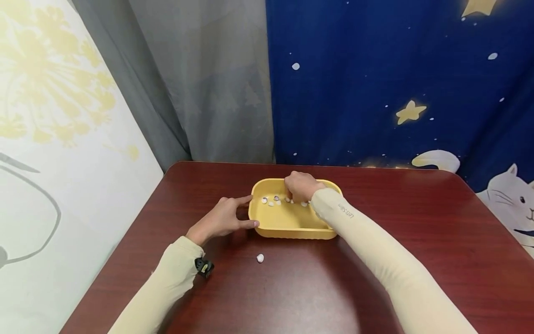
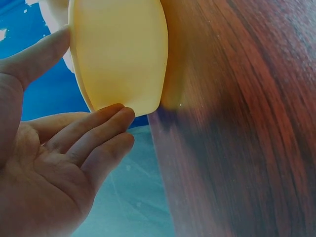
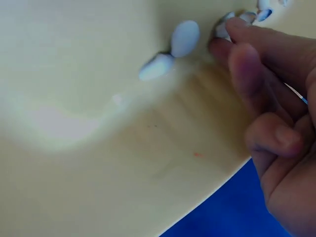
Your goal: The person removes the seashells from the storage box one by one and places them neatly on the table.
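A yellow rectangular basin (image 1: 292, 233) stands on the table with several small white seashells (image 1: 271, 204) scattered on its floor. My left hand (image 1: 223, 218) touches the basin's left end, thumb on the near corner and forefinger on the far side. Its fingers (image 2: 106, 123) look nearly straight in the left wrist view. My right hand (image 1: 302, 186) reaches into the basin near its far wall. In the right wrist view its fingertips pinch a shell (image 3: 224, 27), partly hidden by them. Two white shells (image 3: 185, 38) lie beside that hand.
A single white shell (image 1: 260, 258) lies on the dark red table (image 1: 267, 297), in front of the basin. Grey curtain (image 1: 208, 83) and a blue star-patterned curtain (image 1: 354, 93) hang behind the table's far edge. A white wall (image 1: 54, 139) is at the left.
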A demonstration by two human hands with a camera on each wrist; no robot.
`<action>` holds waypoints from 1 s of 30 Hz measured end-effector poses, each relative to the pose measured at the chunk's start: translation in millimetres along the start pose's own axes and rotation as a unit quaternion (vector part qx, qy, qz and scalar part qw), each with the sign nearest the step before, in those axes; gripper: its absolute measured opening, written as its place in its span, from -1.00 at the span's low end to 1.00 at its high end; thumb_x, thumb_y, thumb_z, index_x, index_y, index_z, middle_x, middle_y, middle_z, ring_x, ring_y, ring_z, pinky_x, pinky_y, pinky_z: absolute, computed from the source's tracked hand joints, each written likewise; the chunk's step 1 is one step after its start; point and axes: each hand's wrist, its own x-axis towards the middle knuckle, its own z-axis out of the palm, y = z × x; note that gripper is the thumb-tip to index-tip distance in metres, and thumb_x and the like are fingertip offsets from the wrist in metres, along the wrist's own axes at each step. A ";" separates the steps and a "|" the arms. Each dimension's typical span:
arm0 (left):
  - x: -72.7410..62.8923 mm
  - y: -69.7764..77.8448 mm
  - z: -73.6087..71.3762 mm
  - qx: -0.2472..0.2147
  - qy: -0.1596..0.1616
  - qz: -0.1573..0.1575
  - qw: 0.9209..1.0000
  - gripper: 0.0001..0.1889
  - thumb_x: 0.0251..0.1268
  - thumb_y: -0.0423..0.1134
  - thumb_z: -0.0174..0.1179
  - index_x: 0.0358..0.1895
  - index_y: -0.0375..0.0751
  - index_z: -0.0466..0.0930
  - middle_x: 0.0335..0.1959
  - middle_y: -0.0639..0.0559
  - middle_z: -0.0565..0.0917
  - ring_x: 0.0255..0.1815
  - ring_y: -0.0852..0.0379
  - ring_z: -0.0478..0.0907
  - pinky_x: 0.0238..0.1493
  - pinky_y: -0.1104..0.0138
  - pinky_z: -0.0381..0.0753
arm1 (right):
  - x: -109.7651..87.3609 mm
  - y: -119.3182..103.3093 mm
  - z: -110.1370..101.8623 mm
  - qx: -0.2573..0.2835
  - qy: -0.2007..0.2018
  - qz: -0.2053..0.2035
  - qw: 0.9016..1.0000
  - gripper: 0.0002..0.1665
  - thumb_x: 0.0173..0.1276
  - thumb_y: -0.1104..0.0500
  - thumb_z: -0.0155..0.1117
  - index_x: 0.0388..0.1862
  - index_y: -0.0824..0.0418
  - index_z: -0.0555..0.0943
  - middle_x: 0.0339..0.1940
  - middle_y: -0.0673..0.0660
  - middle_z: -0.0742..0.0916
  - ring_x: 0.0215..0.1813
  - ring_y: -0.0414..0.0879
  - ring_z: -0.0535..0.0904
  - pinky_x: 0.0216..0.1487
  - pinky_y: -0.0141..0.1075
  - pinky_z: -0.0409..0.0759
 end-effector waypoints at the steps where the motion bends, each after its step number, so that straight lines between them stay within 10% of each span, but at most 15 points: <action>1: -0.1 0.1 -0.2 -0.001 0.000 0.000 1.000 -0.10 0.14 0.14 0.44 0.49 -0.22 0.34 0.34 -0.06 0.60 0.26 0.04 0.59 0.25 0.10 0.60 | -0.1 0.0 0.6 -0.001 0.000 0.001 1.000 -0.82 0.16 0.29 0.45 -0.57 0.05 0.76 -0.48 -0.05 0.76 -0.41 -0.16 0.61 -0.35 -0.27 0.60; 19: -0.2 0.9 -1.4 -0.006 -0.002 -0.001 1.000 -0.12 0.15 0.10 0.45 0.49 -0.20 0.34 0.32 -0.10 0.62 0.18 0.10 0.63 0.16 0.17 0.65 | -0.6 -1.9 5.0 -0.019 0.005 -0.030 0.999 -0.48 0.31 0.16 0.39 -0.82 0.02 0.42 -0.76 -0.11 0.41 -0.57 -0.20 0.32 -0.50 -0.33 0.32; 30: -0.1 0.7 -0.3 -0.008 -0.002 -0.004 1.000 -0.11 0.14 0.10 0.45 0.49 -0.20 0.33 0.33 -0.09 0.61 0.25 0.08 0.61 0.21 0.15 0.64 | -0.4 -0.2 6.8 -0.009 0.019 -0.045 0.999 -0.60 0.28 0.20 0.38 -0.72 0.04 0.49 -0.69 -0.08 0.43 -0.53 -0.18 0.33 -0.45 -0.33 0.34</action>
